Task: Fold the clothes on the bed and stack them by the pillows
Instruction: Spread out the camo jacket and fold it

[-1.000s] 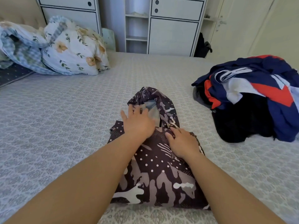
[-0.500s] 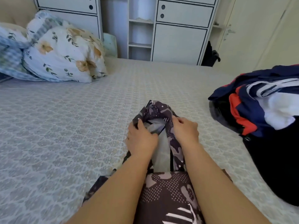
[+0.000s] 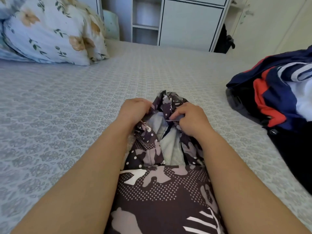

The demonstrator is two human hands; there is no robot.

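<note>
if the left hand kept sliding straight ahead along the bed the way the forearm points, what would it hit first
Probably nothing on the bed: past the left hand lies bare grey patterned bedspread, then the white cabinet beyond the edge. Depth is unclear.

We have a single view, from a camera worn on the head, looking forward and down along both forearms and close over the bed [image 3: 70,102]. It faces the floral pillow [image 3: 50,32] at far left and the white cabinet [image 3: 189,22] beyond. The pile of clothes [image 3: 278,92] is cut off at the right edge.
</note>
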